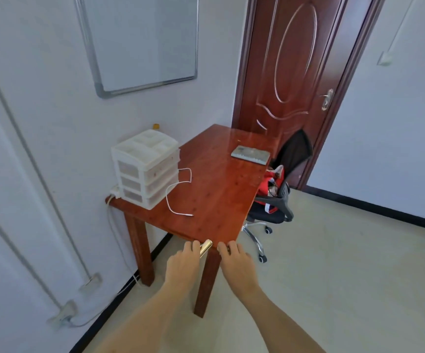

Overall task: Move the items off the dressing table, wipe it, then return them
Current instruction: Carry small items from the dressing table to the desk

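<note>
Dressing table (214, 189), red-brown wood, frame centre, its near corner between both hands. Left hand (180, 263), fingers curled round a gold tube (206, 247), mostly hidden. Right hand (234, 261), fingers bent over a small dark item, unidentifiable. Mid-top: loose white cable (178, 194), white drawer organizer (145, 166) at the wall edge. Far end: grey flat item (250, 154). Open floor to the right; office chair (277, 197) beside the table.

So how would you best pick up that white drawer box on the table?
Take the white drawer box by its two side walls, one hand on each, coming from the front where the drawers face. It is tall, boxy and shows no handle on top, and a wall stands close behind it. Mind the white cable trailing beside it.
</note>
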`<action>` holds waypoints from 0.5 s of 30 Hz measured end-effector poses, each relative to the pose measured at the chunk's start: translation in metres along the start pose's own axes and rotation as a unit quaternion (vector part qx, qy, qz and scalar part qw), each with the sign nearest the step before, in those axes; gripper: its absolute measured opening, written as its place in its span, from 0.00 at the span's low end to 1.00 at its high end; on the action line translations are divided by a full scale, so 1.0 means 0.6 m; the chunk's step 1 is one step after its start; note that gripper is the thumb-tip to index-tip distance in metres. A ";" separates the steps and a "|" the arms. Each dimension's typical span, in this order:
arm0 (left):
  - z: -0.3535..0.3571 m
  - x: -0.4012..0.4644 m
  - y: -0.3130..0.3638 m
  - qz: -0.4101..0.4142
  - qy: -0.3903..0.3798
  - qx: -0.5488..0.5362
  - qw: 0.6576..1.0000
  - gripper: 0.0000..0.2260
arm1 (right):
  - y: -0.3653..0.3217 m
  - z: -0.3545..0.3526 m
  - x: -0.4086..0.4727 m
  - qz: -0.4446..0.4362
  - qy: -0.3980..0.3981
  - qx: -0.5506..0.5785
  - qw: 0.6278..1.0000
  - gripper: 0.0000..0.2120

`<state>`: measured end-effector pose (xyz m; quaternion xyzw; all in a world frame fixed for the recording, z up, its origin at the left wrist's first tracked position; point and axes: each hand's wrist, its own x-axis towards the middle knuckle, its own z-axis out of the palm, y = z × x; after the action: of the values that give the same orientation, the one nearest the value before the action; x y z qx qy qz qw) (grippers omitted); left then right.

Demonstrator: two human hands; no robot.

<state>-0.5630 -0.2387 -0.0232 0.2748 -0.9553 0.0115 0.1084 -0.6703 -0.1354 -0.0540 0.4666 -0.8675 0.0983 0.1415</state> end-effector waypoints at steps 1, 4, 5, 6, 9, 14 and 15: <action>0.026 0.026 0.004 0.015 0.012 -0.017 1.000 0.16 | 0.017 0.013 0.018 0.003 -0.006 0.000 1.000 0.18; 0.077 0.110 0.014 0.003 -0.041 -0.039 0.998 0.18 | 0.062 0.058 0.086 0.010 -0.013 -0.006 1.000 0.20; 0.087 0.140 0.012 -0.006 -0.047 -0.037 0.998 0.14 | 0.073 0.072 0.111 0.014 -0.012 -0.007 1.000 0.20; 0.102 0.167 0.010 -0.020 -0.038 -0.025 0.999 0.10 | 0.082 0.087 0.137 0.018 -0.008 -0.007 1.000 0.18; 0.133 0.247 -0.001 -0.040 -0.017 -0.033 0.999 0.09 | 0.101 0.132 0.209 0.021 -0.009 0.011 1.000 0.16; 0.183 0.354 -0.036 -0.053 -0.022 -0.068 0.996 0.17 | 0.120 0.197 0.298 0.014 -0.038 0.036 0.999 0.15; 0.188 0.369 -0.043 -0.056 -0.038 -0.069 0.995 0.19 | 0.122 0.206 0.314 0.006 -0.042 0.038 0.998 0.15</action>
<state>-0.7545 -0.3856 -0.0870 0.3201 -0.9403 -0.0713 0.0913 -0.8498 -0.2804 -0.1097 0.4700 -0.8712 0.1123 0.0867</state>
